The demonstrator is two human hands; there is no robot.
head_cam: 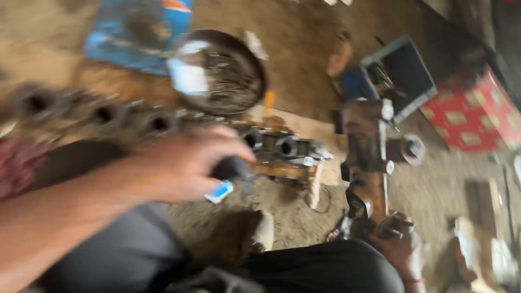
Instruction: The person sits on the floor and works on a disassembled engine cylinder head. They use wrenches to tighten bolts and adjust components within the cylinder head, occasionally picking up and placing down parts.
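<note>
Our left hand (184, 165) clenched round dark tool handle (230, 167), near long metal manifold (157, 122). Our right hand (404, 249) grasps rusty upright casting (366, 157). Blurred.

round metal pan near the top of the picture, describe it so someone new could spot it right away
Start at the long grey metal casting with its row of round holes, on the dirt floor. Just behind its right half sits the round metal pan, beside a blue sheet. It is the only circular dish, dark-rimmed and full of small metal bits.

red patterned box (475, 114) far right
</note>
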